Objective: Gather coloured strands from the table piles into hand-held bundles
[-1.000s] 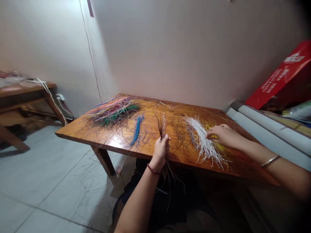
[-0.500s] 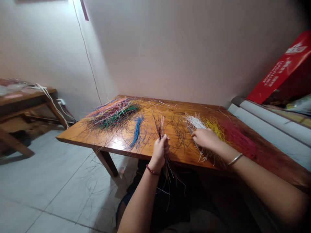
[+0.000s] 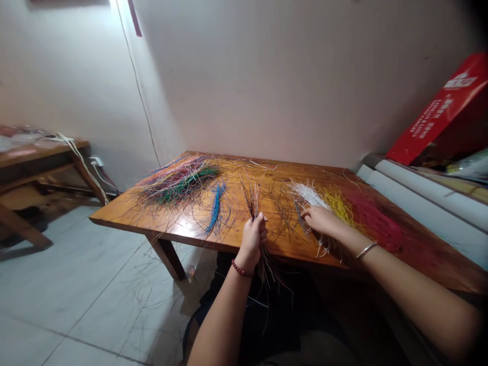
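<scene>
1. Broad, glossy brown wooden surface (image 3: pixel 118 211); far edge along the wall, near edge at the person's lap, left corner out over the tiled floor.
2. At the left end, mixed heap (image 3: pixel 183 178) of thin strands, green, purple, reddish and pale, with bristling ends.
3. Toward the right edge, pink-red bundle (image 3: pixel 377 218), wide and loosely tangled.
4. Beside the loose dark strands, white bundle (image 3: pixel 308 192), frayed at both ends, partly hidden under the right hand (image 3: pixel 322 219); fingers curled down near a thin grey strip, grip impossible to tell.
5. Packed tightly between white and pink-red, yellow bundle (image 3: pixel 337 203).
6. Just over the near edge, slim held bundle (image 3: pixel 251 201), dark brown with paler strands; fanned above, trailing below, clenched in the fingers of the left hand (image 3: pixel 253 238).
7. Left of that, slender, tilted blue bundle (image 3: pixel 216 207), with some room between.
8. Right of the fist, sparse loose dark strands (image 3: pixel 282 206).
</scene>
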{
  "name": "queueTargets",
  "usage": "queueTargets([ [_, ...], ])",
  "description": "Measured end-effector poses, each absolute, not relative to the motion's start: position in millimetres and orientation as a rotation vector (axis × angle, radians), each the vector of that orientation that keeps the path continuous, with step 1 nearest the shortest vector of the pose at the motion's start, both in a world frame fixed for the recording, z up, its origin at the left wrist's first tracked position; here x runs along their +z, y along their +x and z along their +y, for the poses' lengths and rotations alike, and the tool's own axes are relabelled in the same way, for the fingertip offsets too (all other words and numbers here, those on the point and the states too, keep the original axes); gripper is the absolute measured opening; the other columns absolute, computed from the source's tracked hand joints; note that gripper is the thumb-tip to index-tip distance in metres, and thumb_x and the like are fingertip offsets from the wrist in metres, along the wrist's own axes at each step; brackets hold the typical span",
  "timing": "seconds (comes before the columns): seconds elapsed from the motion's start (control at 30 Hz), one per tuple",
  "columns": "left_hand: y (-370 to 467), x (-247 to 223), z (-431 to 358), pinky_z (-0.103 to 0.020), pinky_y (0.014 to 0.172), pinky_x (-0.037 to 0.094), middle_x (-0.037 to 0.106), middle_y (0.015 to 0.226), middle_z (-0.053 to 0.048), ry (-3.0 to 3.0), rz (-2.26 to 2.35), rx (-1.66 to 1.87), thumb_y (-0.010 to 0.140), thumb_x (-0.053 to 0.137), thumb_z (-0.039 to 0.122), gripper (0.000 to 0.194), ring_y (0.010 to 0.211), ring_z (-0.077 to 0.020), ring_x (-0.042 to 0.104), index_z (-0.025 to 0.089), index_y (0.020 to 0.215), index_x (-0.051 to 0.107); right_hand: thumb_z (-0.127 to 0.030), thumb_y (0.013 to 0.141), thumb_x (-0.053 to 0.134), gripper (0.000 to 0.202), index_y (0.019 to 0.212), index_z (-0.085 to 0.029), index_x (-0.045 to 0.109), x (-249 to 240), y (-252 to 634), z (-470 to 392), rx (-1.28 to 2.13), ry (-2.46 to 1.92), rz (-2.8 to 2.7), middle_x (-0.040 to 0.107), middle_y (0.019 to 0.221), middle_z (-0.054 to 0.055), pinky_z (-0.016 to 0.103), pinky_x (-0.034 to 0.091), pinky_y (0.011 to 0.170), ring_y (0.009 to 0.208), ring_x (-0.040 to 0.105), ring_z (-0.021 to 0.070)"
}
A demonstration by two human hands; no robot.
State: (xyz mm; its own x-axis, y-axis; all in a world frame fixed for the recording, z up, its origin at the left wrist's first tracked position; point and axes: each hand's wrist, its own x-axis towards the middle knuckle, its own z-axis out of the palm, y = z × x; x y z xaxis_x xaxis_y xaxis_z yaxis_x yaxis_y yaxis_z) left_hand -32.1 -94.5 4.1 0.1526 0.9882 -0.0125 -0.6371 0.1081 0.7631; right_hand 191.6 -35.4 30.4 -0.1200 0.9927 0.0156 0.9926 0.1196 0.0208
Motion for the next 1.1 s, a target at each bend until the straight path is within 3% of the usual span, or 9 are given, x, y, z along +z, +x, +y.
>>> queueTargets([
  [0.13, -32.6, 3.5, -93.7, -0.017, 0.036, 0.005, 0.016, 0.050, 0.010, 0.699, 0.617, 1.311, 0.067, 0.064, 0.048, 0.037, 0.038, -0.0017, 0.011, 0.015, 0.072, 0.048, -0.027, 0.081, 0.039, 0.034, 0.098, -0.026, 0.068, 24.6, 192.2, -37.6, 0.008, 2.076, 2.441, 0.064, 0.103, 0.006, 0.030, 0.041, 0.074, 0.092, 0.058, 0.0225],
  [0.37, -35.3, 3.2, -94.9, -0.016, 0.036, 0.005, 0.016, 0.052, 0.009, 0.745, 0.545, 1.264, 0.074, 0.055, 0.053, 0.038, 0.038, -0.0025, 0.011, 0.017, 0.083, 0.049, -0.036, 0.084, 0.043, 0.032, 0.091, -0.018, 0.068, 38.5, 160.6, -70.8, 0.280, 2.358, 2.786, 0.062, 0.093, 0.011, 0.038, 0.039, 0.080, 0.088, 0.056, 0.0251],
  [0.43, -35.2, 2.7, -94.4, -0.016, 0.036, 0.005, 0.017, 0.052, 0.009, 0.748, 0.543, 1.274, 0.075, 0.050, 0.057, 0.040, 0.038, -0.0027, 0.010, 0.019, 0.088, 0.047, -0.040, 0.086, 0.040, 0.035, 0.093, -0.019, 0.067, 41.6, 140.6, -78.1, -0.155, 2.328, 3.095, 0.062, 0.092, 0.009, 0.032, 0.042, 0.074, 0.081, 0.057, 0.0205],
  [0.57, -32.8, 1.8, -92.3, -0.016, 0.035, 0.007, 0.017, 0.053, 0.009, 0.798, 0.627, 1.281, 0.074, 0.054, 0.055, 0.037, 0.038, -0.0025, 0.012, 0.020, 0.086, 0.047, -0.052, 0.082, 0.046, 0.046, 0.102, -0.016, 0.065, 32.5, 105.7, -69.0, -1.545, 2.016, 3.186, 0.064, 0.083, 0.007, 0.025, 0.040, 0.051, 0.052, 0.048, 0.0112],
  [0.67, -30.9, 2.2, -91.8, -0.016, 0.035, 0.008, 0.018, 0.053, 0.009, 0.840, 0.681, 1.277, 0.072, 0.057, 0.053, 0.037, 0.037, -0.0022, 0.014, 0.019, 0.084, 0.049, -0.053, 0.072, 0.060, 0.047, 0.095, -0.012, 0.067, 19.9, 94.7, -53.3, -2.101, 1.949, 3.019, 0.062, 0.071, 0.006, 0.022, 0.034, 0.045, 0.047, 0.043, 0.0088],
  [0.9, -26.2, 2.0, -92.6, -0.016, 0.035, 0.013, 0.020, 0.050, 0.010, 0.900, 0.802, 1.273, 0.069, 0.062, 0.050, 0.040, 0.038, -0.0025, 0.018, 0.016, 0.088, 0.055, -0.044, 0.071, 0.063, 0.033, 0.086, -0.015, 0.068, 19.2, 105.8, -47.5, -2.742, 1.793, 2.853, 0.058, 0.070, 0.003, 0.019, 0.033, 0.046, 0.050, 0.041, 0.0063],
  [1.1, -22.5, 1.5, -92.0, -0.015, 0.036, 0.016, 0.025, 0.051, 0.009, 0.946, 0.864, 1.308, 0.066, 0.065, 0.049, 0.042, 0.039, -0.0022, 0.023, 0.014, 0.088, 0.059, -0.040, 0.071, 0.063, 0.031, 0.088, -0.015, 0.066, 20.7, 111.4, -48.5, -2.742, 1.848, 2.807, 0.053, 0.064, 0.001, 0.019, 0.034, 0.047, 0.052, 0.042, 0.0077],
])
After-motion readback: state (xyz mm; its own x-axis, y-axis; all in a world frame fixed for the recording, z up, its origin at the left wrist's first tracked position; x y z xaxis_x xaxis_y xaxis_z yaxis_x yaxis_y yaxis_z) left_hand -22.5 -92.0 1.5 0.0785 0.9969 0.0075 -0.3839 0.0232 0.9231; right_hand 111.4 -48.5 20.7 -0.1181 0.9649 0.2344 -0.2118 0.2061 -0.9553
